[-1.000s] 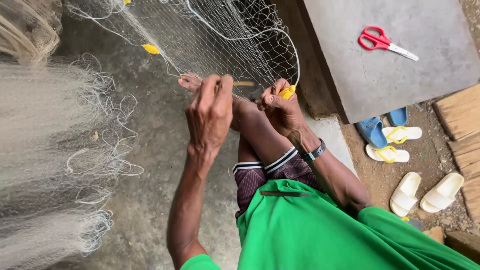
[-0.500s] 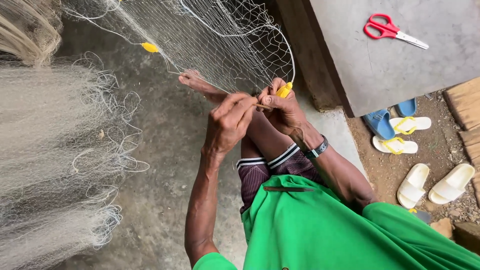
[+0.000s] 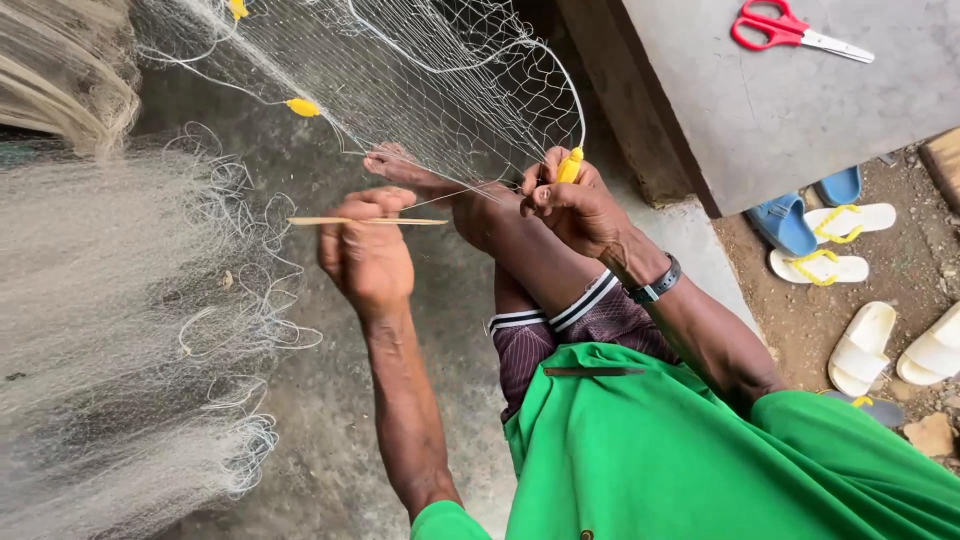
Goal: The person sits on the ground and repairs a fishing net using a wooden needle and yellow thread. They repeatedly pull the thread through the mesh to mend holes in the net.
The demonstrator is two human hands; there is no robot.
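A pale fishing net (image 3: pixel 90 330) fills the left side of the view, heaped in soft folds on the grey concrete floor (image 3: pixel 330 420), with loose white cords curling off its edge. A taut stretch of the same net (image 3: pixel 420 90) spreads across the top, edged by a thicker white rope and dotted with small yellow floats (image 3: pixel 302 107); its lower edge runs down to the person's bare foot (image 3: pixel 400 168), which is propped out in front on a raised leg.

At upper right a grey concrete bench (image 3: pixel 800 110) carries red-handled scissors (image 3: pixel 785 28). Below it, on bare dirt, lie a pair of blue sandals (image 3: pixel 790 215), a pair of white sandals with yellow straps (image 3: pixel 835 240) and a pair of plain white slides (image 3: pixel 895 345), all close together and well apart from the net.

The person wears a green shirt (image 3: pixel 680 450) and dark striped shorts (image 3: pixel 560 330), with a dark wristwatch (image 3: pixel 655 285) on the right wrist.

The left hand (image 3: pixel 368 250) is held over the floor, left of the leg, its grip pressed together around a thin pale netting needle (image 3: pixel 365 221) that lies level and sticks out to both sides of the fingers. A fine thread runs from the needle's end toward the net edge.

The right hand (image 3: pixel 575 205) is just above the knee, its grip pinching a yellow float (image 3: pixel 569 165) on the rope at the net's lower corner, the float poking upright above the thumb and fingers.
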